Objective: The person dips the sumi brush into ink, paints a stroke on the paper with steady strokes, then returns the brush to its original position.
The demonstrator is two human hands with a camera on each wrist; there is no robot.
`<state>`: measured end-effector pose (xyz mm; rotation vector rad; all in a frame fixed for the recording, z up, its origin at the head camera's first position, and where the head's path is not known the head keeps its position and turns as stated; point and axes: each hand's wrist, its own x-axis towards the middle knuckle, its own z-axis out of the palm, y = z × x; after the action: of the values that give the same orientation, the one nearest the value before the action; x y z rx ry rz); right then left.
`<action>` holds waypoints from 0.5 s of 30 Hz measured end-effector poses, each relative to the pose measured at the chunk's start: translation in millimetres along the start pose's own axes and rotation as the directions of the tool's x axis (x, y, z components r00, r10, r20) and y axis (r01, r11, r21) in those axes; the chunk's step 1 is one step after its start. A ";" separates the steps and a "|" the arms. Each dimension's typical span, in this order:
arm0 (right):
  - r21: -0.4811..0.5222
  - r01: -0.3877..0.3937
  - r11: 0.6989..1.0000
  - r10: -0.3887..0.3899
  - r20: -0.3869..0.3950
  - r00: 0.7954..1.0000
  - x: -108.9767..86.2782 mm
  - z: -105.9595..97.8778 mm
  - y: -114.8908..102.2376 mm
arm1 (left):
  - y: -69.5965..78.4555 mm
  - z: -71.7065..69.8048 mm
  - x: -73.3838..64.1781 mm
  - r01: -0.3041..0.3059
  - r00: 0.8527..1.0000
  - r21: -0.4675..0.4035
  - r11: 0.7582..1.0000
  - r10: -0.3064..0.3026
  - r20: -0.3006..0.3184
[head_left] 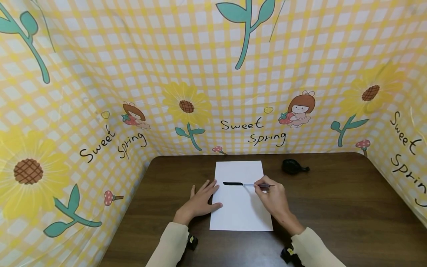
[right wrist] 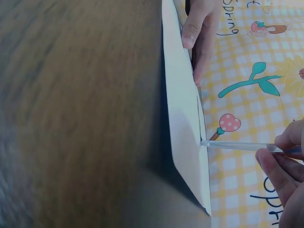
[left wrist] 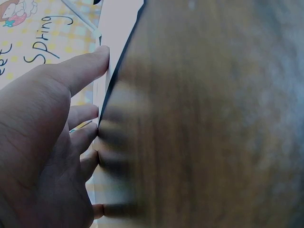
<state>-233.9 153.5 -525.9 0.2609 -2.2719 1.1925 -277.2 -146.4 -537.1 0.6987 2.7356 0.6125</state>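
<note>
A white sheet of paper (head_left: 241,213) lies on the brown table. Across its upper half runs a narrow black strip (head_left: 232,183); I cannot tell if it is a drawn mark or a flat object. My right hand (head_left: 275,198) pinches a slim, pale translucent stick (right wrist: 237,145) like a pen, its tip meeting the strip's right end in the head view. Its exact kind is unclear. My left hand (head_left: 200,202) rests with spread fingers at the paper's left edge, the thumb (left wrist: 88,69) and fingertips on the sheet.
A black bulb with a narrow nozzle (head_left: 293,167), like an air blower, lies at the table's back right. Yellow checked cloth (head_left: 240,92) walls in the brown table (head_left: 160,207) at the back and both sides. Dark bands (head_left: 192,241) circle both wrists.
</note>
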 end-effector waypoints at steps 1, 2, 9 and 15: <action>-0.001 -0.001 1.000 0.001 -0.001 1.000 -0.1 -0.6 0.2 | -0.2 0.2 0.3 0.001 1.000 0.002 1.000 -0.001 0.002; -0.002 -0.002 1.000 0.002 0.000 1.000 -0.2 -1.3 0.3 | -0.4 0.4 0.6 -0.001 1.000 0.000 1.000 0.001 0.001; -0.012 -0.029 1.000 0.029 0.010 1.000 -0.9 -5.8 3.3 | -0.4 1.5 0.1 0.005 1.000 0.000 1.000 -0.005 0.004; 0.000 -0.044 0.999 0.044 0.003 0.999 -0.5 -10.9 5.0 | -0.6 2.0 0.3 0.009 1.000 0.000 1.000 -0.009 -0.004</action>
<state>-231.4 165.2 -524.7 0.2145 -2.2912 1.2152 -277.0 -146.0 -539.1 0.6849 2.7411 0.6129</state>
